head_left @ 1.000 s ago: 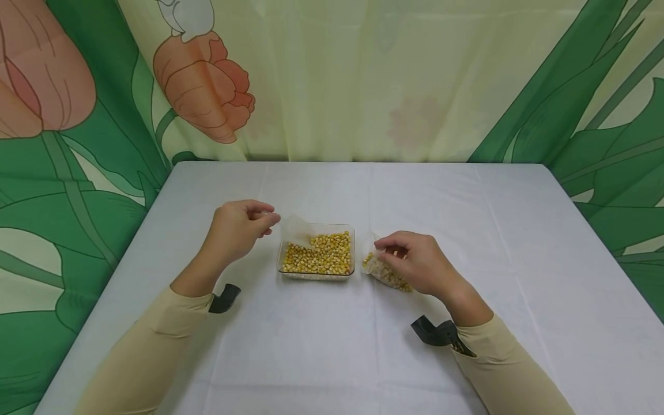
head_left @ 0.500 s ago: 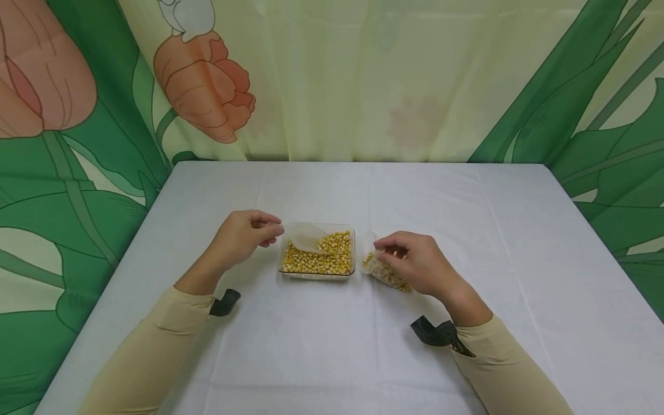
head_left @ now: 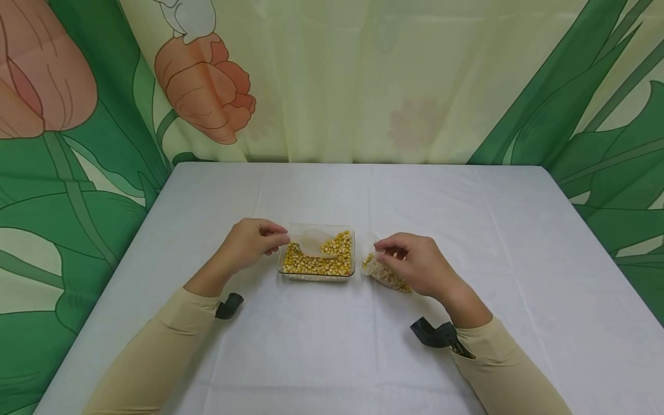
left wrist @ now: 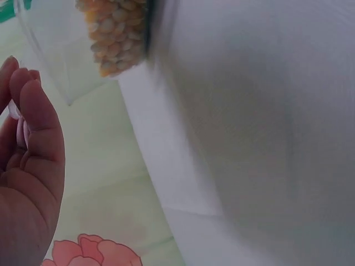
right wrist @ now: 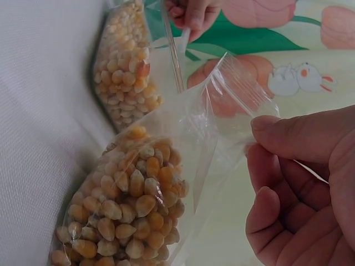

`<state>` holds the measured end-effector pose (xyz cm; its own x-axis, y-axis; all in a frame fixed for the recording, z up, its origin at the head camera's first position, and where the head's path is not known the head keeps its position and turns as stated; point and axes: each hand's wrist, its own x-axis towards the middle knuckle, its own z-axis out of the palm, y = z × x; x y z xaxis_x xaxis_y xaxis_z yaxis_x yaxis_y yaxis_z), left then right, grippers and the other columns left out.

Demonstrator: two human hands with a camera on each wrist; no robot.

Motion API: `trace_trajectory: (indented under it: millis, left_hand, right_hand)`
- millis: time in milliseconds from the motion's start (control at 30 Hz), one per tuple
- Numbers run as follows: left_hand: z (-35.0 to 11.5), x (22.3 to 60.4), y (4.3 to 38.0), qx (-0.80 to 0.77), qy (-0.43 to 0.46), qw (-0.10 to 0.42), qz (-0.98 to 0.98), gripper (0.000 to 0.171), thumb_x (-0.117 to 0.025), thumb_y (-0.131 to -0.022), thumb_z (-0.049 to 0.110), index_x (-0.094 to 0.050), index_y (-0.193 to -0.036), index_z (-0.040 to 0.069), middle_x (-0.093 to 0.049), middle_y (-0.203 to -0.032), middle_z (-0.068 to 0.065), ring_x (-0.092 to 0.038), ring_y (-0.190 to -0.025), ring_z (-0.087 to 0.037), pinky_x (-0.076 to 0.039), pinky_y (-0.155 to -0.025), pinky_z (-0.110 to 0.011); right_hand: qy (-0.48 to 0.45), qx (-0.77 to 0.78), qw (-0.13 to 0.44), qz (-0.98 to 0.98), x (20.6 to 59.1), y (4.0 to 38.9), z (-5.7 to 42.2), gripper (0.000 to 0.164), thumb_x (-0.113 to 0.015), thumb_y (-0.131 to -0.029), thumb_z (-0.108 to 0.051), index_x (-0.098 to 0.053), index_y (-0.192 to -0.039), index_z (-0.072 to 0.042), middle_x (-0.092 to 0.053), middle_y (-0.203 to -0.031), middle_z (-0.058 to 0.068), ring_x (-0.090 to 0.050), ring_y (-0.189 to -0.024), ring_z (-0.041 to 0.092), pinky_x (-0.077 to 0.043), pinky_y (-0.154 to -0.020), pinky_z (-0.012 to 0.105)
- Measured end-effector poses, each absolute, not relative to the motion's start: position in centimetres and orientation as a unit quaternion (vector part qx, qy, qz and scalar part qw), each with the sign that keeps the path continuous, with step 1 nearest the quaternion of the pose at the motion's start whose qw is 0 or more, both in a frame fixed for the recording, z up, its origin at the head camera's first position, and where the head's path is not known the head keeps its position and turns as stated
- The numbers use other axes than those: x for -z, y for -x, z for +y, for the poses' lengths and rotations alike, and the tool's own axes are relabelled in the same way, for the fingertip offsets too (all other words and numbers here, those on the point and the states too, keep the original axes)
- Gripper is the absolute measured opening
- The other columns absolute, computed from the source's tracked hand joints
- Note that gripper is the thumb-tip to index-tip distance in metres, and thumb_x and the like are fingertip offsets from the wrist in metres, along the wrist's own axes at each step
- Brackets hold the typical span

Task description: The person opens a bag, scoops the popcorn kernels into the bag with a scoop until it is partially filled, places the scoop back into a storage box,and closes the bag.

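A clear rectangular container, with yellow corn kernels in it, stands mid-table. From its left side my left hand pinches the handle end of a translucent scoop. The scoop's rounded bowl lies over the kernels, and its front edge is among them. To the right of the container, a clear zip bag partly filled with corn kernels rests on the table. My right hand pinches the bag's top edge between thumb and forefinger, holding it up. In the head view this hand covers part of the bag.
A white cloth covers the table. Behind it hangs a curtain printed with flowers and leaves. A black wrist mount sticks out near the left cuff, and another black mount near the right cuff.
My left hand has moved right and toward me, bringing the scoop from above the container's back left corner down into the kernels. My right hand and the bag have stayed in place.
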<state>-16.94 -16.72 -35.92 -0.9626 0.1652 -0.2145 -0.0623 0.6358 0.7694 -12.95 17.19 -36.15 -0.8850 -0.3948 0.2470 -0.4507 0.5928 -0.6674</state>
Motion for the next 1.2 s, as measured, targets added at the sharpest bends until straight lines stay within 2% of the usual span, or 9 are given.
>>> trace_trajectory:
  millis: [267, 433, 533, 667, 900, 1200]
  left_hand:
    - [-16.3, 36.5, 16.9, -0.435, -0.038, 0.13, 0.89, 0.03, -0.074, -0.093, 0.025, -0.073, -0.114, 0.003, -0.072, -0.09, -0.005, -0.066, -0.08, -0.02, -0.057, -0.076, -0.037]
    - [-16.2, 36.7, 17.1, -0.468, -0.018, 0.153, 0.87, 0.029, -0.071, -0.096, 0.022, -0.071, -0.116, 0.002, -0.072, -0.096, -0.007, -0.067, -0.084, -0.018, -0.056, -0.078, -0.034]
    - [-16.3, 36.9, 17.3, -0.513, -0.004, 0.172, 0.841, 0.028, -0.067, -0.098, 0.017, -0.069, -0.119, -0.002, -0.071, -0.103, -0.011, -0.068, -0.088, -0.017, -0.057, -0.079, -0.03]
    - [-16.4, 37.2, 17.4, -0.572, 0.004, 0.184, 0.799, 0.029, -0.064, -0.099, 0.009, -0.064, -0.122, -0.01, -0.07, -0.104, -0.015, -0.067, -0.087, -0.016, -0.057, -0.077, -0.025]
    - [-16.6, 37.6, 17.4, -0.617, 0.009, 0.191, 0.763, 0.03, -0.059, -0.101, 0.004, -0.059, -0.124, -0.014, -0.069, -0.099, -0.011, -0.066, -0.081, -0.01, -0.057, -0.073, -0.022]
    - [-16.9, 38.0, 17.3, -0.63, -0.001, 0.192, 0.753, 0.032, -0.058, -0.102, 0.005, -0.057, -0.126, -0.015, -0.066, -0.098, -0.007, -0.063, -0.084, -0.011, -0.055, -0.074, -0.021]
  right_hand:
    - [-0.234, -0.384, 0.036, -0.893, 36.1, 12.8, 17.2, 0.015, -0.073, -0.092, -0.007, -0.075, -0.105, -0.002, -0.071, -0.092, 0.002, -0.06, -0.078, 0.014, -0.051, -0.068, 0.029]
    - [-0.23, -0.384, 0.033, -0.894, 36.0, 12.8, 17.2, 0.015, -0.073, -0.092, -0.007, -0.075, -0.105, -0.002, -0.072, -0.092, 0.002, -0.06, -0.078, 0.014, -0.051, -0.068, 0.029]
    - [-0.228, -0.384, 0.032, -0.894, 36.0, 12.8, 17.2, 0.015, -0.073, -0.091, -0.006, -0.075, -0.105, -0.002, -0.072, -0.092, 0.002, -0.06, -0.078, 0.014, -0.051, -0.068, 0.029]
    - [-0.228, -0.385, 0.032, -0.894, 36.0, 12.8, 17.1, 0.015, -0.073, -0.09, -0.004, -0.075, -0.105, -0.002, -0.072, -0.093, 0.001, -0.06, -0.078, 0.014, -0.051, -0.068, 0.03]
    - [-0.228, -0.385, 0.031, -0.894, 36.0, 12.8, 17.1, 0.015, -0.073, -0.09, -0.004, -0.075, -0.105, -0.002, -0.072, -0.093, 0.001, -0.06, -0.078, 0.014, -0.051, -0.068, 0.03]
    - [-0.227, -0.383, 0.031, -0.895, 36.0, 12.8, 17.1, 0.015, -0.073, -0.091, -0.005, -0.075, -0.105, -0.002, -0.071, -0.093, 0.001, -0.06, -0.078, 0.014, -0.051, -0.068, 0.03]
